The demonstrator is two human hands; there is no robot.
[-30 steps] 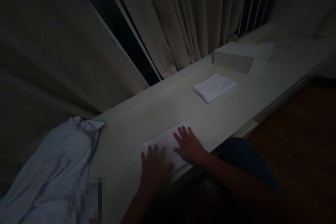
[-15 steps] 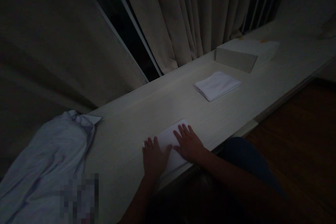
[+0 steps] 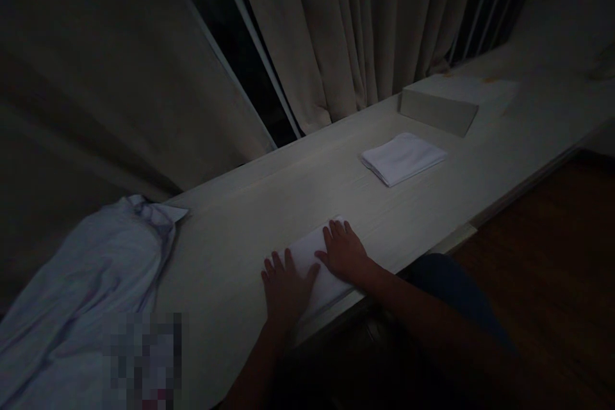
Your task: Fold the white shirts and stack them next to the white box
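Observation:
A folded white cloth (image 3: 321, 282) lies flat near the front edge of the pale table, under both hands. My left hand (image 3: 287, 288) rests on its left end with the fingers spread. On its right part lies my right hand (image 3: 343, 253), palm down, fingers stretched out and closer together, thumb pointing toward the left hand. The palms hide parts of the cloth. Farther back to the right is a second folded white cloth (image 3: 404, 157), apart from both hands.
A heap of pale, crumpled fabric (image 3: 91, 288) covers the table's left end. A white box (image 3: 438, 111) stands at the back right on the long table (image 3: 216, 256). Beige curtains (image 3: 331, 38) hang behind the far edge. The room is dim.
My right hand has shifted slightly over the cloth, and its fingers are closer together. The left hand stays nearly in place. The view has moved a little.

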